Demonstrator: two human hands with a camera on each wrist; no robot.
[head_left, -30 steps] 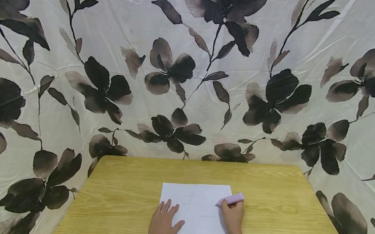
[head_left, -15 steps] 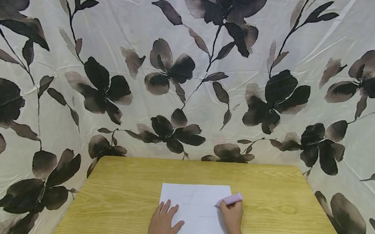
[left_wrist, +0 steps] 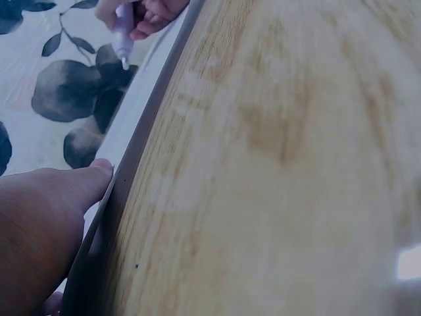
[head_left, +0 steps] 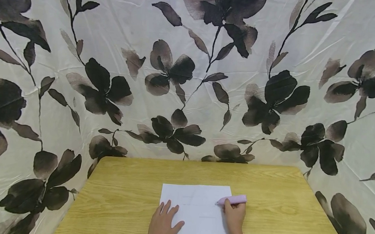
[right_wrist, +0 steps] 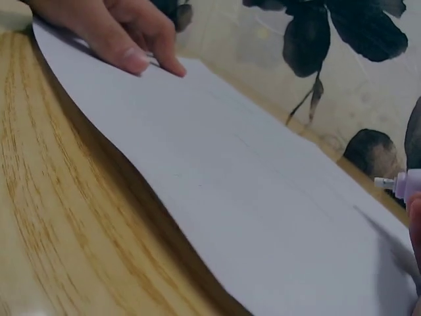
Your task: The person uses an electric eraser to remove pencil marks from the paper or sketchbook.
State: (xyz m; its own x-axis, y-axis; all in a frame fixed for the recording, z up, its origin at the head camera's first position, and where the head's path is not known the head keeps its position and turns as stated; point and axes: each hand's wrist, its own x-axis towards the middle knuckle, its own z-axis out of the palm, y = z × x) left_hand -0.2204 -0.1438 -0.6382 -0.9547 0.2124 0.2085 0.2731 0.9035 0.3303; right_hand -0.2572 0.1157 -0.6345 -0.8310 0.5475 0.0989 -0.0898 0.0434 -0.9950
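A white sheet of paper (head_left: 196,228) with a few faint, short lines lies on the wooden table. Its left side is under my left hand (head_left: 163,224), which rests flat with fingers spread. My right hand (head_left: 235,218), at the sheet's right edge, grips a thick lilac electric eraser (head_left: 234,199) between thumb and fingers. The eraser's tip points left over the paper. In the right wrist view, the eraser's narrow white tip (right_wrist: 385,183) stands above the sheet, its shadow lying apart below. The left wrist view shows my left thumb (left_wrist: 95,178) on the paper's near edge.
The wooden table (head_left: 118,195) extends to both sides and behind the sheet. A white cloth with dark flowers (head_left: 195,96) hangs behind it and along both sides. In the right wrist view, the paper's near edge curves up slightly off the wood.
My right hand has shifted slightly right, and the electric eraser lies flatter, with its tip a little higher. The left hand stays in place on the paper.
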